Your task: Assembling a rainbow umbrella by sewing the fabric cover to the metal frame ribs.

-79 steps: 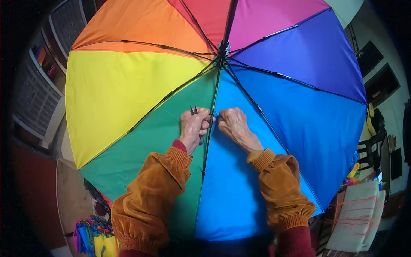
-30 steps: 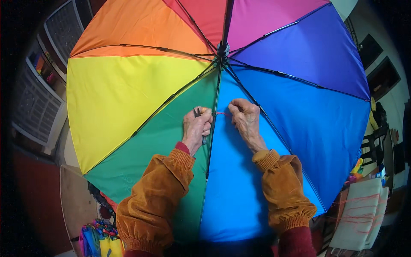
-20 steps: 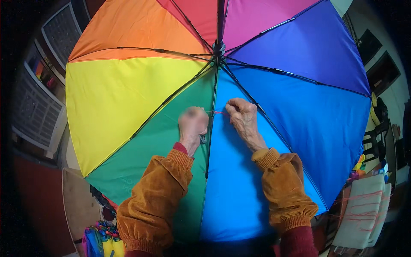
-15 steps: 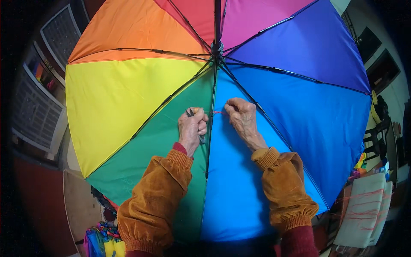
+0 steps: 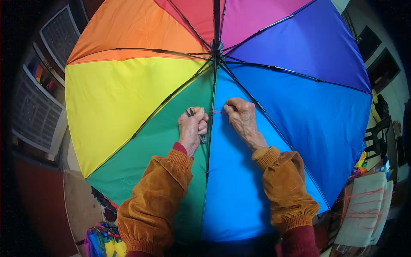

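Observation:
An open umbrella with panels in rainbow colours spreads before me, its inner side with black ribs showing. At the rib between the green and light blue panels, a thin red thread runs across. My right hand, over the light blue panel, pinches the thread's right end. On the green side, my left hand is closed around small metal thread snips, blades sticking up past the thumb. A pale strand of thread leads from its fingertips to the rib.
The umbrella's dark shaft rises from the hub at the top middle. A pale pad with red threads laid over it stands at the lower right. Folded colourful cloth lies at the lower left. A black chair is at the right.
The red thread between my hands looks straighter and tauter. Both hands stay almost in place, with the same grip.

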A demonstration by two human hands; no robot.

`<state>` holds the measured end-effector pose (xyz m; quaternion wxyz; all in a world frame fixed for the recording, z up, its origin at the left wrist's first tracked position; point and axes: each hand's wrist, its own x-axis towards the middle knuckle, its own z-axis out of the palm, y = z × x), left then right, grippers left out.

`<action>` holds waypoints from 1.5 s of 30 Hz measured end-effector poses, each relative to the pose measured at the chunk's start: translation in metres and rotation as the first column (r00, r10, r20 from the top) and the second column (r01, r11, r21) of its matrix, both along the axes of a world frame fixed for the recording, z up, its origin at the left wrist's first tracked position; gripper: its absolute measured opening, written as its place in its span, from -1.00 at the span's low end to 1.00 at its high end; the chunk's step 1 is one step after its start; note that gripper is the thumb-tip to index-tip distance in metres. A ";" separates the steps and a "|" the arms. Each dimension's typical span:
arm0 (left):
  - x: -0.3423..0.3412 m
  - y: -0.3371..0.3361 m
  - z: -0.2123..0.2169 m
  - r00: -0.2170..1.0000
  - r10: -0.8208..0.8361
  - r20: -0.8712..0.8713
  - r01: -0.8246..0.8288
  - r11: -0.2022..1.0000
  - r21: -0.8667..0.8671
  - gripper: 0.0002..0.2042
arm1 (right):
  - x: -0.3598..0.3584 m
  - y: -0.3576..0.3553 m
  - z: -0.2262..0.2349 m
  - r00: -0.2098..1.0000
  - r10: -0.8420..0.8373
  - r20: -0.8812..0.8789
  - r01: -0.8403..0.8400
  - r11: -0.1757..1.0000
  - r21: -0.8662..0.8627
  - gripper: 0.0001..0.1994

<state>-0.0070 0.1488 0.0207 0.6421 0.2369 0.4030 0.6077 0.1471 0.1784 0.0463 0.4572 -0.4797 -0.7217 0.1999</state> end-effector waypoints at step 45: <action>0.004 -0.007 -0.002 0.917 0.059 -0.394 0.023 0.979 0.202 -0.82 | 0.075 -0.014 0.070 0.619 -0.070 -0.782 -0.337 0.876 -0.345 -0.91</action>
